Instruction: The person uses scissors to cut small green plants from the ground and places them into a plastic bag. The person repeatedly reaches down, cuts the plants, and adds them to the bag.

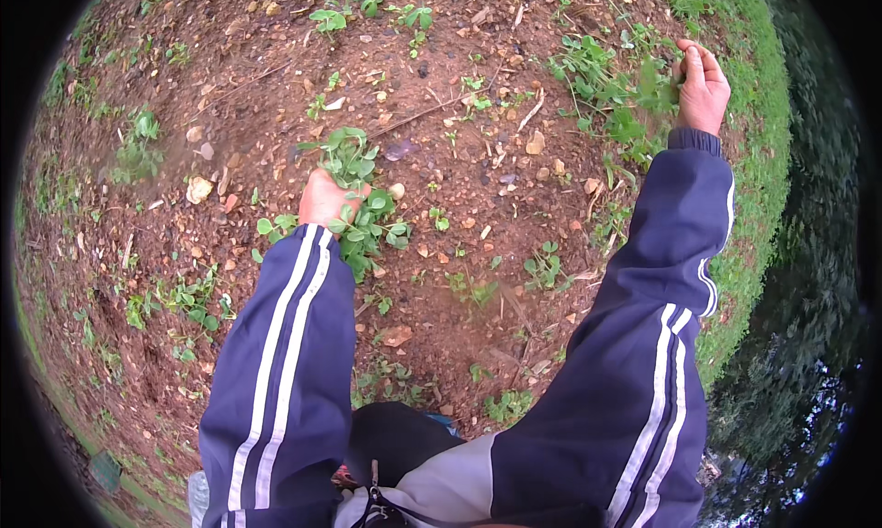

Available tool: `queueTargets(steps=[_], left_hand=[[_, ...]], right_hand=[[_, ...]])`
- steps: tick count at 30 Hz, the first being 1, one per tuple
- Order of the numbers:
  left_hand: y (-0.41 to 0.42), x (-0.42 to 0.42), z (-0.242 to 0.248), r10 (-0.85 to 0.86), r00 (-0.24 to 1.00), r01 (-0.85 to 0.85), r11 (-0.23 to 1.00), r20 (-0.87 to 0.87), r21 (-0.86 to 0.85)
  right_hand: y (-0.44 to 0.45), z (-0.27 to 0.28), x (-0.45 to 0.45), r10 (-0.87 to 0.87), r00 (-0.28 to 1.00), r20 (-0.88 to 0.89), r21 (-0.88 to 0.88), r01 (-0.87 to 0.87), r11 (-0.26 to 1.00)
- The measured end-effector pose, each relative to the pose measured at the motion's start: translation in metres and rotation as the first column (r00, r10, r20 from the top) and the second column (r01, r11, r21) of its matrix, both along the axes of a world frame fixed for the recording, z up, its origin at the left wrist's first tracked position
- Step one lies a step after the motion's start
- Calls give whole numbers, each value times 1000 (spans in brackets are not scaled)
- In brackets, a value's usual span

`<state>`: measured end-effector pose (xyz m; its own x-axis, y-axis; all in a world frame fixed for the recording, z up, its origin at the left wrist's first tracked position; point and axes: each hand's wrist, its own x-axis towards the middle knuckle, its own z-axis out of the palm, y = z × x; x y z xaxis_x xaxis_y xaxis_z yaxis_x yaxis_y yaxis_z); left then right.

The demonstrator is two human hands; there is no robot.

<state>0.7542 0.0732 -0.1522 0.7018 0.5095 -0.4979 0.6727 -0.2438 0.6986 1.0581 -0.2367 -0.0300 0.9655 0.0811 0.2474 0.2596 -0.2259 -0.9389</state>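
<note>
My left hand (332, 196) is closed around a bunch of leafy green plants (368, 228), low over the soil. Round leaves stick out on both sides of the fist, and some of the fingers are hidden by them. Far out to the right, my right hand (704, 87) has its thumb and fingers pinched together. A blurred green sprig (651, 87) meets those fingers; its stem is mostly hidden. Just left of that hand grows a patch of low leafy plants (589, 66), rooted in the reddish-brown soil (441, 135).
Small plants (544, 266) dot the ground, with more at the left (189, 297). Stones (199, 190), wood chips and thin twigs lie scattered. A grass strip (751, 204) borders the soil on the right, with dark trees (792, 321) beyond. A green object (105, 471) sits lower left.
</note>
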Motion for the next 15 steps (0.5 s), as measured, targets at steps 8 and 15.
queueTargets(steps=[8, 15], left_hand=[[-3, 6, 5, 22, 995, -15, 997, -96, 74], [2, 1, -2, 20, 994, -13, 998, -104, 67]], right_hand=[[66, -57, -53, 502, 863, 60, -998, 40, 49], [68, -80, -33, 283, 950, -131, -979, -80, -186]])
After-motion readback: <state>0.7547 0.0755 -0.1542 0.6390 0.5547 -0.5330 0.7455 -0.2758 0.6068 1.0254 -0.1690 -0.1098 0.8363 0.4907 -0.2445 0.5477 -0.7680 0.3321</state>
